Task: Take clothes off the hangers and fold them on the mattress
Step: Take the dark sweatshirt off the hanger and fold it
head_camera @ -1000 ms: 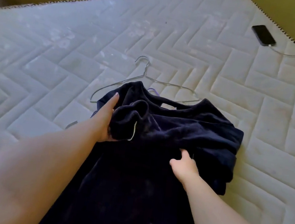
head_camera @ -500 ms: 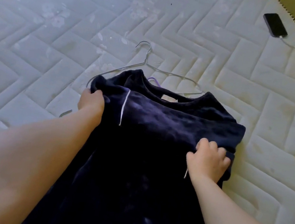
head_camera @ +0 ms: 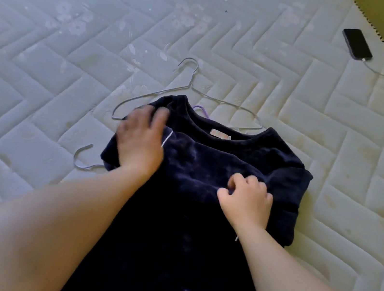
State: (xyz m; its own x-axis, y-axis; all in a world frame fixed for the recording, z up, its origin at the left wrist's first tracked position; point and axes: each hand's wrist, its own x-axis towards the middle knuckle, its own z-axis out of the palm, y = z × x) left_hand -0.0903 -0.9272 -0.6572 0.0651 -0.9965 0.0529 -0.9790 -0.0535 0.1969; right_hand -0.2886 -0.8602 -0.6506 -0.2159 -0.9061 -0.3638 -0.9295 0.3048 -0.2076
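In the head view, a navy velvet garment [head_camera: 206,173] is seen spread flat on a quilted white mattress [head_camera: 75,49], its neckline toward twelve o'clock and its body running down to six o'clock between the two forearms. The left hand [head_camera: 140,142] is laid on the garment's shoulder at about ten o'clock of the cloth's middle; its fingers are stretched out and pressed flat on the fabric, nothing being grasped, though the hand is blurred. The right hand [head_camera: 245,200] is set on the chest area at about four o'clock of the left hand, with its fingers curled and a fold of the garment pinched between thumb and fingers. A folded sleeve is seen bunched at three o'clock of the right hand. A pale label [head_camera: 220,134] is shown inside the collar. A wire hanger [head_camera: 190,86] is lying at twelve o'clock of the garment, partly covered by the collar, and a second hanger hook [head_camera: 82,155] is exposed at nine o'clock of the left hand. A phone [head_camera: 357,44] with a cable [head_camera: 381,72] is placed at two o'clock, well apart from both hands.
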